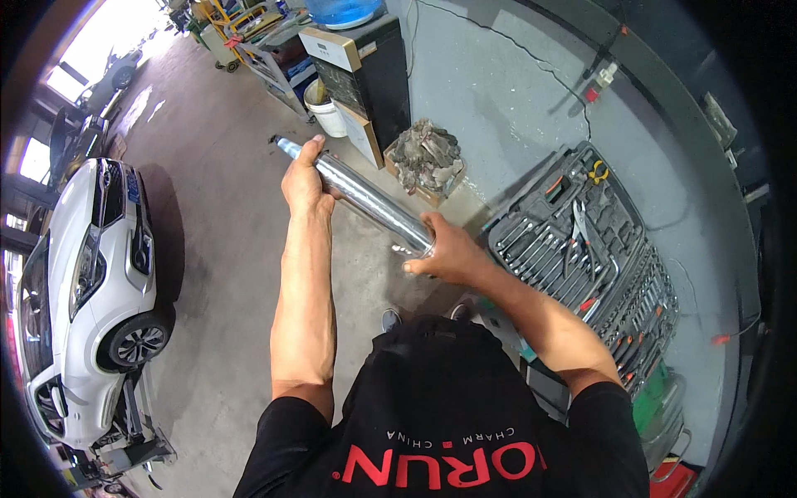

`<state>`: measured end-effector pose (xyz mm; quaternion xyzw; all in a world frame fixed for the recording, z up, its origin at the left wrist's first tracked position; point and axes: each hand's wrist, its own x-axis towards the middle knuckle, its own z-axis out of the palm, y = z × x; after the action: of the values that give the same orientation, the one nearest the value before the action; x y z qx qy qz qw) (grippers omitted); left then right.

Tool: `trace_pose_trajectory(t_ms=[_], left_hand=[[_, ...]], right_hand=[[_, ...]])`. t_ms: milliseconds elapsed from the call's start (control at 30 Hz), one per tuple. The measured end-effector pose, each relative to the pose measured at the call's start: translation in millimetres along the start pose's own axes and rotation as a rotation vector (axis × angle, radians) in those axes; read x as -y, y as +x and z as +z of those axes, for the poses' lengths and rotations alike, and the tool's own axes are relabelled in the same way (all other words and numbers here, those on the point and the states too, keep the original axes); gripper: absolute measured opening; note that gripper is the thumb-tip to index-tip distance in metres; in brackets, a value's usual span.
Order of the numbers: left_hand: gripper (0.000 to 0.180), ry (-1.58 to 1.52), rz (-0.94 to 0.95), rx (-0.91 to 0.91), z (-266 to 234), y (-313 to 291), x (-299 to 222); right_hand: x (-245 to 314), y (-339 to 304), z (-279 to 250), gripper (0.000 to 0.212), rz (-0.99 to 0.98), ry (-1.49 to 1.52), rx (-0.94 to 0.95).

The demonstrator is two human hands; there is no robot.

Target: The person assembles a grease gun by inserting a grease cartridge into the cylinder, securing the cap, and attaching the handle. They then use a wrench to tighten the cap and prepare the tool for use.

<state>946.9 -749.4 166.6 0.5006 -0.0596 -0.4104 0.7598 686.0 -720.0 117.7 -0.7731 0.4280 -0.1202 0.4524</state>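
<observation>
A long, shiny silver cylinder (374, 201) slants across in front of me, held off the floor in both hands. Its far left end narrows to a thinner, pale bluish section with a dark tip; its exact kind I cannot make out. My left hand (308, 178) is closed round the cylinder near that narrow end, thumb on top. Around the wide near end, my right hand (448, 249) grips with thumb and fingers, hiding part of that end.
On my right, an opened tool case (552, 241) holds wrenches, sockets and pliers (579, 224). Ahead are a cardboard box of grey rags (426, 158), a black cabinet (378, 100) and a white bucket (325, 112). A white car (91, 274) stands on the left beside lift parts (137, 440).
</observation>
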Motion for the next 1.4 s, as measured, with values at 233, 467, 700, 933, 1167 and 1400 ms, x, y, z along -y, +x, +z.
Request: trace_pose_trajectory(t_ms=[233,467,700,933,1167,1400], left_hand=[[0.029,0.128,0.034,0.284,-11,-6,-12],[0.036,0.119,0.07,0.434,-15,-2,-6],[0.051,-0.047,0.061,0.79,-25,16,4],[0.054,0.154,-0.009,0.542,56,-37,31],[0.038,0.569,0.31,0.408,51,-26,35],[0.068,0.936,0.404,0.472,74,-61,38]], right_hand=[[-4,-5,21,0.066,-0.063,0.061,-0.038],[-11,-6,27,0.056,-0.079,0.122,0.048],[-8,-14,21,0.053,-0.082,0.155,-0.007],[-27,-22,30,0.054,-0.045,0.23,-0.334],[-81,-88,-127,0.079,0.319,-0.231,-0.488],[-216,-138,-148,0.095,0.756,-0.632,-0.473]])
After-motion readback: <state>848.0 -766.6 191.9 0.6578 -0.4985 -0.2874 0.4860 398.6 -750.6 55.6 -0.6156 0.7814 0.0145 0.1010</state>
